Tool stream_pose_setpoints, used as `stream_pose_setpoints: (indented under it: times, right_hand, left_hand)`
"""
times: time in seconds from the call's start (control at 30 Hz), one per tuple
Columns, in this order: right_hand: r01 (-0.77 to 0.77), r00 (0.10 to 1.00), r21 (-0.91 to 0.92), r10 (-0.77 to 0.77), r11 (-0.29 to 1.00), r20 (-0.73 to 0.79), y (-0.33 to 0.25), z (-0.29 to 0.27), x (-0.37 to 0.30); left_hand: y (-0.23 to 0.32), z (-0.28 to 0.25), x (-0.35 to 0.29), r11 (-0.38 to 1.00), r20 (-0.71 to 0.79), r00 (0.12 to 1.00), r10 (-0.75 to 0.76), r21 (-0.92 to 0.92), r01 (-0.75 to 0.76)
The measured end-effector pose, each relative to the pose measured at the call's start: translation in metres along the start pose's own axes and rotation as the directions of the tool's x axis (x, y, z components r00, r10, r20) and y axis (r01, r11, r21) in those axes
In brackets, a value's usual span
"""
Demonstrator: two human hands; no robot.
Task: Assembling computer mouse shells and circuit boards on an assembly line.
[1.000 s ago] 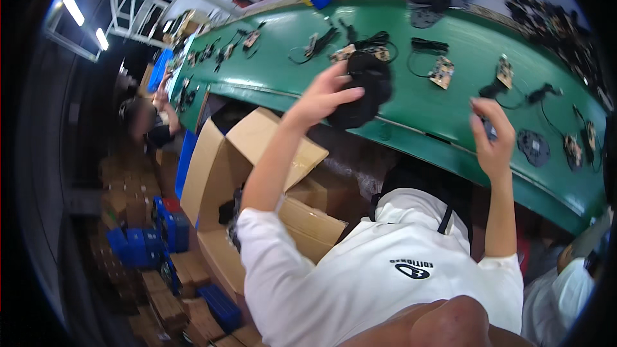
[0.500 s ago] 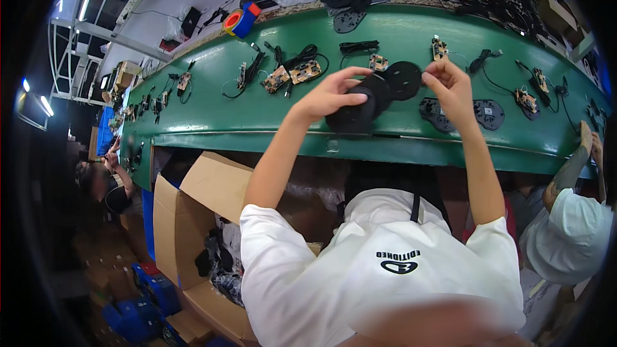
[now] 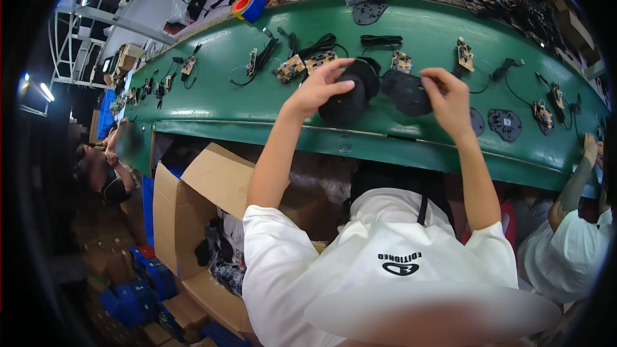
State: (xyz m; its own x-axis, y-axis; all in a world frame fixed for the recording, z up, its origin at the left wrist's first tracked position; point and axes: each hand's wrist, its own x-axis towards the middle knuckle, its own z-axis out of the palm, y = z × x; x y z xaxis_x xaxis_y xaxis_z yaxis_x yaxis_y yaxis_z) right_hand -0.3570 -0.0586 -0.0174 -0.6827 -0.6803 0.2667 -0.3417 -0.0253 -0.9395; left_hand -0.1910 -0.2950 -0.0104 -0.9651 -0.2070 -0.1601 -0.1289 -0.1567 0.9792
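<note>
My left hand point(image 3: 319, 92) is wrapped round a stack of black rounded plastic covers point(image 3: 350, 104), held above the green bench. Between the thumb and fingers of my right hand point(image 3: 452, 99) is the edge of a single black plastic cover point(image 3: 407, 94), apart from the stack. Beyond my hands lie small tan circuit boards with black cables, among them one circuit board point(image 3: 402, 62) just past the cover. Right of my right wrist, a black cover plate point(image 3: 504, 124) rests on the bench, with another partly hidden by my arm.
The green bench point(image 3: 257, 106) curves across the view. A blue tape dispenser point(image 3: 257, 5) stands on its far side. An open cardboard box point(image 3: 168, 228) with black parts sits below left. A co-worker's hand point(image 3: 590, 150) is at the right end; another person sits far left.
My right hand now grips one cover and has drawn it away from the stack, to the right. The left hand with the stack has shifted slightly left.
</note>
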Motion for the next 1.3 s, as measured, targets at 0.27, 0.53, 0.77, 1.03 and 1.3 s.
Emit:
stream_pose_setpoints:
  times: [0.27, 0.53, 0.77, 1.03, 1.3]
  right_hand:
    - [0.42, 0.906, -0.594, -0.277, 0.686, 0.321, -0.012, 0.012, 0.001]
    - [0.514, 0.811, -0.499, -0.206, 0.698, 0.548, -0.012, 0.008, 0.002]
    - [0.118, 0.988, -0.295, -0.14, 0.948, -0.057, -0.023, 0.01, 0.073]
    - [-0.138, 0.99, 0.145, 0.132, 0.98, 0.054, 0.004, -0.003, 0.072]
    - [0.234, 0.967, -0.206, -0.25, 0.95, -0.055, -0.018, 0.035, 0.048]
  left_hand:
    - [-0.015, -0.003, 0.07, 0.977, -0.127, 0.986, 0.107, -0.169, -0.128]
    - [-0.02, -0.004, 0.145, 0.884, -0.262, 0.942, 0.209, -0.361, -0.297]
    - [0.009, 0.037, 0.107, 0.862, 0.009, 0.954, 0.301, -0.431, -0.268]
    - [0.01, 0.034, 0.101, 0.904, 0.127, 0.945, 0.3, -0.355, -0.239]
    - [0.052, -0.053, 0.069, 0.569, -0.413, 0.759, 0.503, -0.503, -0.651]
